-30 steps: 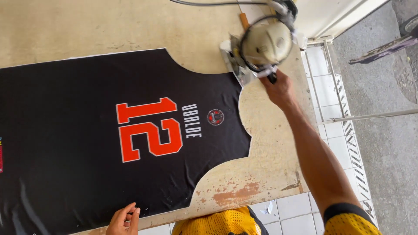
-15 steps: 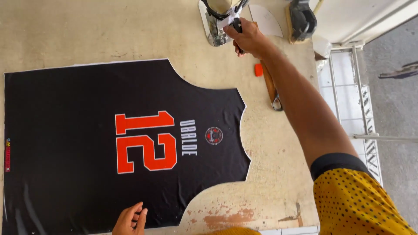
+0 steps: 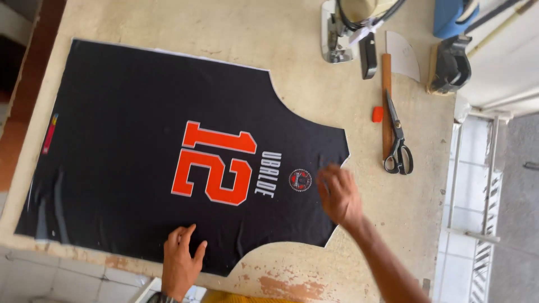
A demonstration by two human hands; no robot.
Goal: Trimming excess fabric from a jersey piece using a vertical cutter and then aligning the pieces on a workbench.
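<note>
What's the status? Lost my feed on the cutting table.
Left hand flat on black jersey panel, bottom edge. Right hand open, at its neck end. Scissors lie apart, unobstructing.

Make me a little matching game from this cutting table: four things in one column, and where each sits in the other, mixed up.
Things:
1. left hand
2. right hand
3. scissors
4. small orange block

Places:
A. on bare table, just left of the scissor blades
B. flat on the lower edge of the black jersey panel
C. lying beside a wooden ruler, handles toward the person
D. over the panel's neck end, by the round crest

Pairs: 1-B, 2-D, 3-C, 4-A
</note>
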